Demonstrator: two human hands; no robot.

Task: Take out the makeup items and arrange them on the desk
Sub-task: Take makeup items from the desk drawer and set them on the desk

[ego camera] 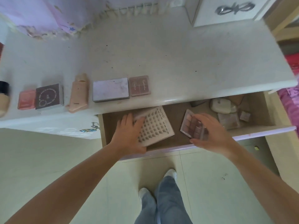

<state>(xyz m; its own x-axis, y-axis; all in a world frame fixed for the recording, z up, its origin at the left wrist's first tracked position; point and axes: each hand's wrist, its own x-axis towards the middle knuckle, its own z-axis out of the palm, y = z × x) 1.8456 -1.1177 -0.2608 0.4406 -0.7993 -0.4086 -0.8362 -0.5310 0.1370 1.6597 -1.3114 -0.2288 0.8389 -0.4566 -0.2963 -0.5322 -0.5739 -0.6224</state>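
Observation:
An open drawer (210, 139) sits under the white desk (178, 65). Inside it, my left hand (129, 133) grips a pale false-lash tray (155, 125) by its left side. My right hand (210, 131) grips a clear eyeshadow palette (191, 125), fingers curled over its top and thumb at its near edge. Several makeup items stand in a row on the desk: a foundation bottle (4, 99), a coral compact (26, 99), a brown box (49, 96), a peach tube (79, 92), a grey palette (110, 89) and a small pink palette (140, 85).
More items lie at the drawer's back right: a white sponge case (220, 105), a clear case (229, 121) and a small cube (244, 115). A lilac cloth (40, 16) hangs at the desk's back left, a white framed board (226, 10) at the back right. Tiled floor and my legs are below.

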